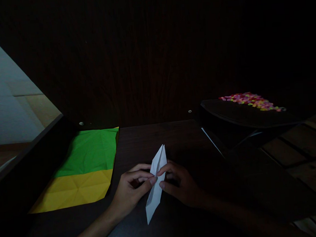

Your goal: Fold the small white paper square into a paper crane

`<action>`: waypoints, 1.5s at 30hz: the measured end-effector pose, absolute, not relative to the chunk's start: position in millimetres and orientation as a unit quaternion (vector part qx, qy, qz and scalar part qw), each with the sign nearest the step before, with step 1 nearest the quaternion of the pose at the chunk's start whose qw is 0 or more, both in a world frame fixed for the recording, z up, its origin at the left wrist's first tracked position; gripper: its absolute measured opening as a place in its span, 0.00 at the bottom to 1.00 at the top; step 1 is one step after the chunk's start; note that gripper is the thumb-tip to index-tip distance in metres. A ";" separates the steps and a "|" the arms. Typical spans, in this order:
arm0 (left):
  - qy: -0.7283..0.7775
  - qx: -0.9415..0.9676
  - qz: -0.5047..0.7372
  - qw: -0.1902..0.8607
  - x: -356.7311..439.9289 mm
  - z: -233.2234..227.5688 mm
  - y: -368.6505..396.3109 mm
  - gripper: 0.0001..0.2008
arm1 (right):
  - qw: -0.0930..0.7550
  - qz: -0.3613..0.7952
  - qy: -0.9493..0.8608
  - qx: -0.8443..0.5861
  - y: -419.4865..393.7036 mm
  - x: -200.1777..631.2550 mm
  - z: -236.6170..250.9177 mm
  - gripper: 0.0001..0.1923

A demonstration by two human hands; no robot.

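A long, narrow folded white paper point(156, 183), pointed at both ends, lies lengthwise on the dark table point(175, 139) in front of me. My left hand point(132, 192) pinches its middle from the left with thumb and fingertips. My right hand point(180, 183) grips the same middle section from the right, thumb under and fingers over the edge. Both hands meet at the paper's centre fold.
Creased green paper point(92, 150) and yellow paper point(76, 191) sheets lie at the left. A dark tray point(241, 118) at the right carries a heap of small colourful pieces point(250, 101). A dark wall rises behind; the room is dim.
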State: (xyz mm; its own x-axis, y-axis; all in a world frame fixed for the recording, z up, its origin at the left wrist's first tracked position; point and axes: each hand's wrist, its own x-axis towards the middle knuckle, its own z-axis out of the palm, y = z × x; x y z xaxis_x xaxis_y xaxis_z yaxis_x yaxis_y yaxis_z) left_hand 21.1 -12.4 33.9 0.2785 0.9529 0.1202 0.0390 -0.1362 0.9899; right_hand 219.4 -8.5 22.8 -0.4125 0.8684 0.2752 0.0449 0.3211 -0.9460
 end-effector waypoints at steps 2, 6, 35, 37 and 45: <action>0.411 0.602 0.443 0.522 21.0 33.8 -11.8 0.07 | 0.429 0.494 -0.678 -0.335 -9.6 219.8 19.9 0.12; 0.407 0.532 0.466 0.579 21.8 30.2 -11.2 0.05 | 0.442 0.519 -0.644 -0.348 -11.1 218.1 15.3 0.12; 0.463 0.456 0.465 0.601 21.2 28.8 -6.9 0.13 | 0.444 0.475 -0.702 -0.291 -0.3 223.3 22.4 0.08; 0.464 0.443 0.474 0.603 21.6 27.5 -6.4 0.14 | 0.446 0.453 -0.703 -0.319 -0.6 221.3 23.9 0.05; 0.452 0.441 0.459 0.625 22.4 26.8 -4.2 0.20 | 0.463 0.485 -0.631 -0.392 -3.8 213.4 17.5 0.11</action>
State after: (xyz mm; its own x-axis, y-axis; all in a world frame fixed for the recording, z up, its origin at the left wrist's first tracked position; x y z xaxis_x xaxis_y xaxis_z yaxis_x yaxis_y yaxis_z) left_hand 22.4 -4.2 26.8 0.1700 0.9723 -0.1604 -0.1737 0.1898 0.9663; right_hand 213.4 -3.8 17.5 -0.2648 0.9426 0.2034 0.0459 0.2230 -0.9737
